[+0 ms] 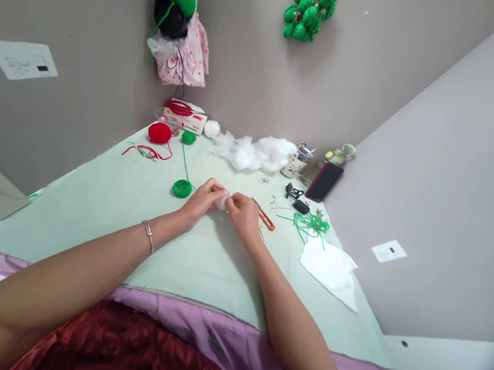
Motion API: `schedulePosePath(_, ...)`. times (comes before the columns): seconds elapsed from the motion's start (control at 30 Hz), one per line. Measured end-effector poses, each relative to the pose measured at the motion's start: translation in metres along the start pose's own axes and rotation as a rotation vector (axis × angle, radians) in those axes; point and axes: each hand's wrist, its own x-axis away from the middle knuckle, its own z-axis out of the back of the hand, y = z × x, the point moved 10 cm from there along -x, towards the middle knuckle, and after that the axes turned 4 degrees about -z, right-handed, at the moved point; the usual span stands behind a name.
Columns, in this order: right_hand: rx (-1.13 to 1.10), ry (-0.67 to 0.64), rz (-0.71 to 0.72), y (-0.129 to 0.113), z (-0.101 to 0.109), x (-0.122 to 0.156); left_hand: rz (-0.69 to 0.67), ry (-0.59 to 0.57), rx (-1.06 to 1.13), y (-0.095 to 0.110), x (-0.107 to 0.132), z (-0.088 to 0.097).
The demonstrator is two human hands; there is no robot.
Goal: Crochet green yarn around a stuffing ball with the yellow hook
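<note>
My left hand (203,199) and my right hand (243,213) meet over the middle of the pale green table cover (134,219). Both have their fingers pinched together on a small white fluffy piece (222,202) held between them. My left wrist wears a thin bracelet. A small roll of green yarn (182,188) lies just left of my left hand, its strand running back to a green ball (188,137). Orange-handled scissors (266,218) lie right beside my right hand.
A red yarn ball (160,132), a white ball (212,128), a stuffing pile (255,152), a cup of tools (295,164) and a dark phone (323,181) line the back. Green yarn scraps (309,224) and white paper (331,268) lie right. Bags (180,27) and green knitted pieces (311,10) hang on the wall.
</note>
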Motion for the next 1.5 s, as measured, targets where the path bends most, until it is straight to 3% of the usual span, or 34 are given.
schedulePosePath(0.17,-0.019,-0.012,0.031,0.000,0.004,0.001,-0.023,0.001,0.001,0.000,-0.003,0.002)
schedulePosePath(0.47,0.010,-0.005,0.044,-0.021,-0.010,0.021,-0.022,0.073,-0.098,-0.003,-0.007,0.011)
schedulePosePath(0.77,-0.335,0.114,0.153,-0.014,0.036,0.009,-0.009,0.026,0.021,0.002,-0.004,0.005)
schedulePosePath(0.97,-0.609,-0.016,0.133,-0.009,0.023,0.003,-0.104,0.030,0.019,0.014,-0.002,0.004)
schedulePosePath(1.23,-0.521,-0.229,0.117,-0.003,0.000,0.002,-0.213,0.043,-0.077,0.026,0.002,0.003)
schedulePosePath(1.5,-0.409,-0.107,0.049,0.009,-0.003,-0.005,-0.163,-0.071,-0.101,0.023,0.003,-0.006)
